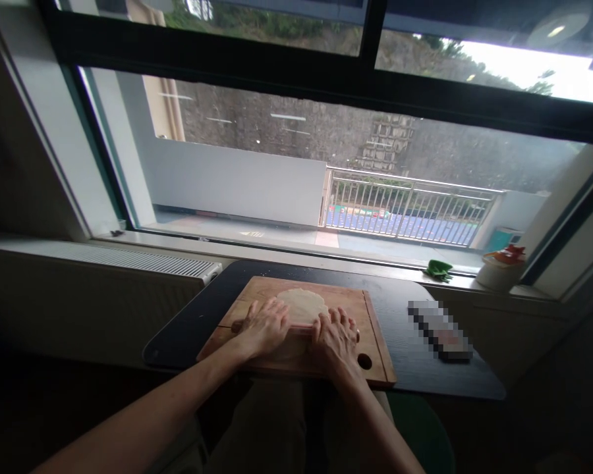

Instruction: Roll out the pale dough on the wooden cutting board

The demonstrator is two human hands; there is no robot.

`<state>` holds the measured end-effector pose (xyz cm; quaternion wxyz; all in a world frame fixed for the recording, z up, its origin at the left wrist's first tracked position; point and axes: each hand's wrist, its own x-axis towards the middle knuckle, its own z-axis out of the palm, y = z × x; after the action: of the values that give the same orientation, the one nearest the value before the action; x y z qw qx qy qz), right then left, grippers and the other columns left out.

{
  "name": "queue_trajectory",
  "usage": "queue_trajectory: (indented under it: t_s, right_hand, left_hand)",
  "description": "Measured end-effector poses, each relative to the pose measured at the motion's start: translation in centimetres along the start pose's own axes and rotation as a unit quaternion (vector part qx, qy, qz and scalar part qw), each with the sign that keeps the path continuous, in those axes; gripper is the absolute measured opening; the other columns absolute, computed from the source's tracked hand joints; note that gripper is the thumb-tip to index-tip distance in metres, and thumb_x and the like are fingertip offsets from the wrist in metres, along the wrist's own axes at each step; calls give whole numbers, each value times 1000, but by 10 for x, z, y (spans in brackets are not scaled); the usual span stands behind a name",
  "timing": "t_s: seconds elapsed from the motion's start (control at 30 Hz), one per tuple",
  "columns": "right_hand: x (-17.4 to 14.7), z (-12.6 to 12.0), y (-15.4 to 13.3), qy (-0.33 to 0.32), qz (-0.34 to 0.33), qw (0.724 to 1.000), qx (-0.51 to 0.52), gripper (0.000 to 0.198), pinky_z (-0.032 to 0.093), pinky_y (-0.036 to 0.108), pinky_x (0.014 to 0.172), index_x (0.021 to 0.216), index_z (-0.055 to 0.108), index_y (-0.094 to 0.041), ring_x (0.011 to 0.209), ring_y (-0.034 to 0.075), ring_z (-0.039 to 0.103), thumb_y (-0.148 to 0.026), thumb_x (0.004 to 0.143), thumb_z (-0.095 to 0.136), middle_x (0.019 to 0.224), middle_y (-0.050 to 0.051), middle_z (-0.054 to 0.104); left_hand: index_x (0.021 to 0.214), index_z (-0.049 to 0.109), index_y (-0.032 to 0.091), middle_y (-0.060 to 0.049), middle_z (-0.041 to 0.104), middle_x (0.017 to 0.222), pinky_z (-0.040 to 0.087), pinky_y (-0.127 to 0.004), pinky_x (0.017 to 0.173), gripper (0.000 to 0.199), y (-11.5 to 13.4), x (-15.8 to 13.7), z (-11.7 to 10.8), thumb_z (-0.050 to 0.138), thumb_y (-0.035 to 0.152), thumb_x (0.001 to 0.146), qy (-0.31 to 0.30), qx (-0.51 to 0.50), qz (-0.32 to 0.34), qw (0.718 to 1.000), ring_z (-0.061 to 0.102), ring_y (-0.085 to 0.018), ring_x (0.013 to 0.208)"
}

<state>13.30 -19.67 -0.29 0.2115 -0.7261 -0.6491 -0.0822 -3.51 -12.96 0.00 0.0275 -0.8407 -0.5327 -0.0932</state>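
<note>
A flat, pale, roundish sheet of dough [302, 304] lies on a wooden cutting board [379, 349]. Across it runs a wooden rolling pin [301, 330], its ends showing beyond both hands. My left hand [265, 326] is over the left part of the pin, fingers draped forward around it. On the right part rests my right hand [337, 334], its bent fingers over the pin and its fingertips by the dough's edge. The dough's near part is partly hidden by the pin and the hands.
The board lies on a dark table [178, 342] below a window. A blurred-out rectangular object [442, 332] is at right. On the sill are a green item [439, 270] and a white pot [499, 271]. A radiator [128, 263] stands left; a green round seat [420, 428] is below.
</note>
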Motion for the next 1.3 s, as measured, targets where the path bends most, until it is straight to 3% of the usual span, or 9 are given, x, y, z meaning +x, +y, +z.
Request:
queue_trajectory:
  t_s: [0.13, 0.23, 0.47, 0.6, 0.73, 0.97, 1.1, 1.3]
  right_hand:
    - [-27, 1, -2, 19, -8, 1000, -4, 43, 13, 47, 105, 126, 50, -24, 129, 28, 29, -41, 94, 28, 134, 9, 46]
    - [-30, 0, 0, 5, -24, 1000, -8, 46, 11, 48, 106, 132, 45, -23, 132, 28, 26, -43, 94, 28, 138, 9, 42]
    - [21, 1, 5, -41, -11, 999, 11, 44, 24, 44, 99, 107, 61, -23, 127, 28, 32, -49, 93, 28, 129, 10, 50]
    - [51, 7, 8, -57, -1, 998, 13, 43, 26, 41, 97, 105, 62, -22, 124, 27, 33, -46, 93, 28, 125, 10, 51]
    - [61, 11, 8, -79, 14, 997, 12, 40, 28, 39, 94, 105, 62, -21, 123, 26, 34, -41, 92, 30, 126, 10, 50]
    - [32, 4, 3, -31, -6, 1000, 1, 39, 33, 39, 90, 95, 62, -23, 125, 26, 34, -37, 94, 26, 126, 9, 50]
    - [2, -3, 0, -14, -7, 1000, 3, 39, 29, 40, 97, 104, 61, -24, 129, 26, 30, -39, 95, 26, 133, 9, 46]
    - [-27, -2, -3, 0, -39, 999, 2, 39, 15, 45, 106, 124, 51, -28, 134, 26, 22, -39, 94, 29, 140, 6, 41]
  left_hand:
    - [129, 50, 24, -3, 46, 139, 20, -50, 108, 48, 2, -18, -10, 25, 35, 89, -22, -20, 9, 1000, 27, -23, 135]
    - [128, 51, 26, -2, 43, 142, 21, -50, 107, 48, 3, -17, -13, 24, 35, 90, -50, -28, 14, 998, 26, -24, 136]
    - [136, 40, 22, -10, 37, 145, 16, -57, 106, 56, 2, 33, 4, 28, 46, 87, -28, -20, -80, 996, 23, -30, 136]
    - [136, 40, 22, -11, 38, 144, 19, -56, 105, 59, -4, 64, 7, 30, 50, 85, -52, -34, -88, 994, 26, -30, 134]
    - [136, 39, 19, -12, 38, 144, 19, -58, 104, 61, -8, 75, 7, 33, 50, 84, -73, -43, -81, 993, 27, -32, 133]
    - [135, 41, 19, -10, 38, 144, 14, -53, 108, 58, -2, 49, 10, 30, 50, 87, -21, -31, -44, 998, 25, -29, 134]
    - [134, 44, 18, -10, 40, 143, 11, -52, 109, 56, 4, 22, 5, 27, 47, 89, 5, -7, -20, 1000, 25, -28, 135]
    - [137, 40, 26, -6, 35, 147, 18, -55, 107, 57, 2, -2, -6, 27, 51, 87, -54, -32, -30, 998, 19, -29, 138]
